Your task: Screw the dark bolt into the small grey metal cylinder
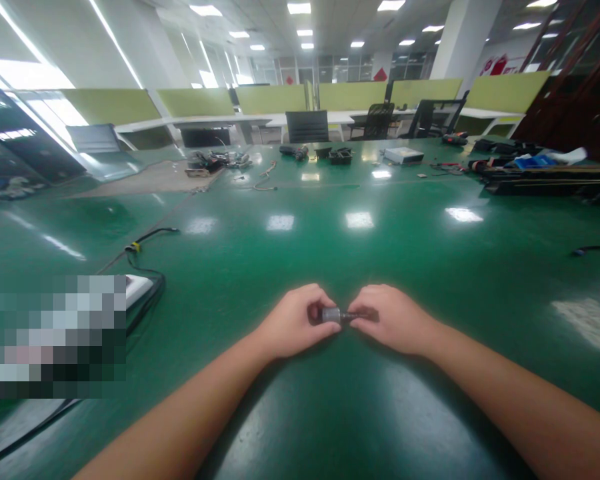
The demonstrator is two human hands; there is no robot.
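Cylinder [331,315], one, small, grey, metal-looking: sitting between two bare hands over the near middle of a green table [300,257], lying level. Whether it is resting on the tabletop or being held just above is not showing clearly.

Rod [347,317], one, thin, dark: running out from the cylinder's right end, in line with it.

Left hand [296,323]: thumb and fingers are pinching the cylinder, the thumb pressing along its near side and the fingers curling round the far side.

Right hand [394,321]: thumb and fingertips are closing on the rod and partly covering its outer length.

Condition of the work: grips on both ends are in place, and the two parts are lining up; that much is done. The join is too small and blurred to read, so whether the parts are making one solid piece or two is not certain. Fitting, drawing apart or plain turning are all remaining possible. Neither hand is letting go, so the handling appears to be under way rather than finished; setting the piece down is a step not yet done.

Other stock, untouched: a black cord [153,233] is lying to the left. Along the far side, a tool [294,153], perhaps a drill, a white box [403,156] and a dark pile [545,181] are lying well apart from the hands.
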